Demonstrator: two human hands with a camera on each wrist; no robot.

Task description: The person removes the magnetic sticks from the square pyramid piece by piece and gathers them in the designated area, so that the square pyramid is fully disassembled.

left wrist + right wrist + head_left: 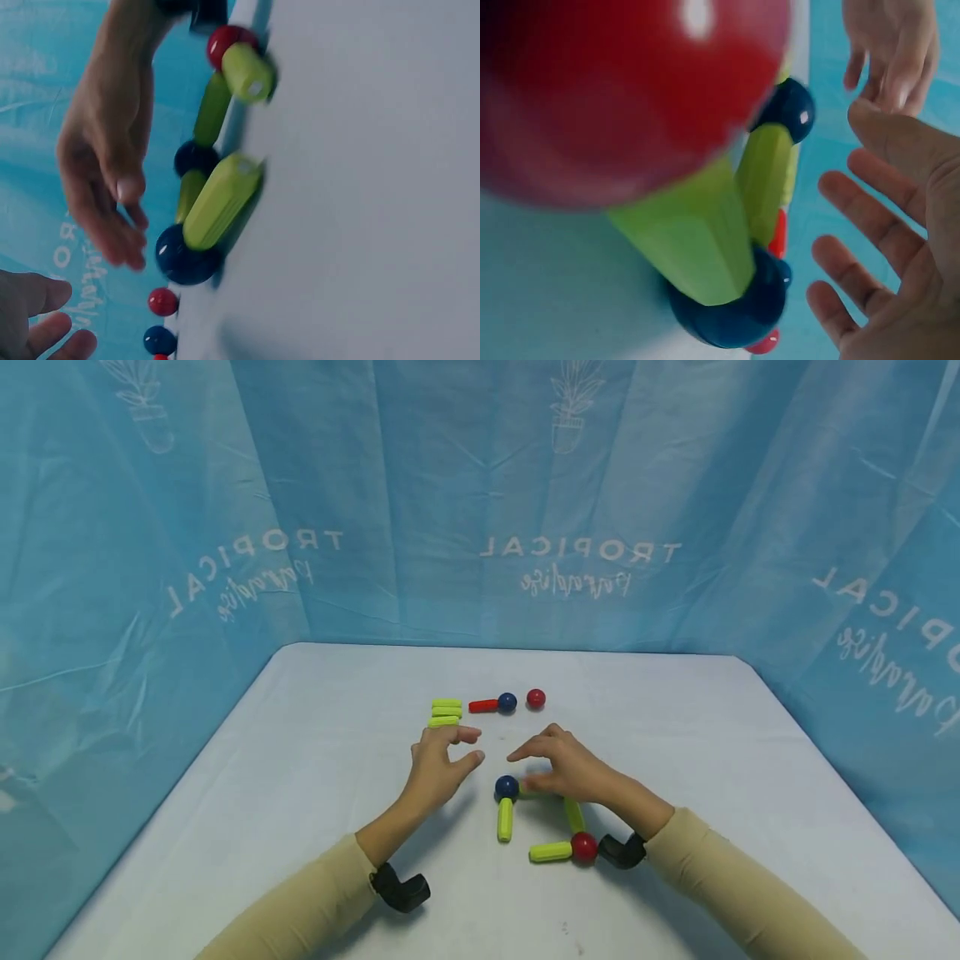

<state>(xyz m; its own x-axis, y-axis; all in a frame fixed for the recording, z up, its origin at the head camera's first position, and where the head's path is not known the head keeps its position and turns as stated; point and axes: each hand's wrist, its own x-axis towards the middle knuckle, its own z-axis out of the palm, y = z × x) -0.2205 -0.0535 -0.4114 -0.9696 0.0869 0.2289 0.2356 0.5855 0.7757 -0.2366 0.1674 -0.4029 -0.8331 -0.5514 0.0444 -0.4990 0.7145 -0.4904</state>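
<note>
A chain of yellow-green rods and balls lies on the white table. At its left end, a blue ball joins a rod pointing toward me; at the near right, a red ball joins another rod. The corner between them, a second blue ball, is hidden by my right hand in the head view. That right hand hovers over the chain with relaxed, parted fingers, holding nothing. Left of the chain, my left hand is raised, thumb and fingers apart around empty air.
Farther back lie several loose yellow-green rods, a red rod against a blue ball, and a separate red ball. A blue printed curtain surrounds the table's back and sides.
</note>
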